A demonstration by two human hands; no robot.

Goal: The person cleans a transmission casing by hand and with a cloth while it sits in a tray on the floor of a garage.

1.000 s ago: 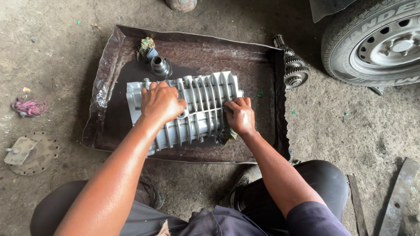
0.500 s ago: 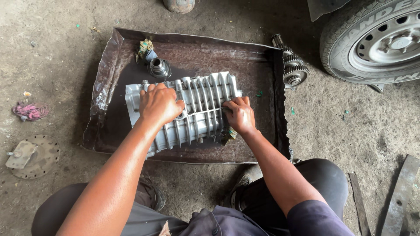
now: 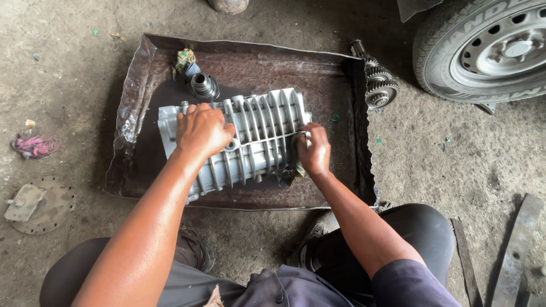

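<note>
From the head camera, a ribbed casing (image 3: 242,142) lies in the middle of a rusty tray (image 3: 341,187) on the concrete floor. The left hand (image 3: 202,131) presses flat on its upper left part, fingers spread over the ribs. The right hand (image 3: 314,150) sits at the casing's right end, closed around what may be a rag; the view is too dark to be sure. A gear shaft (image 3: 376,84) lies just right of the tray, near a wheel (image 3: 483,51). A small metal fitting (image 3: 203,86) stands behind the casing.
</note>
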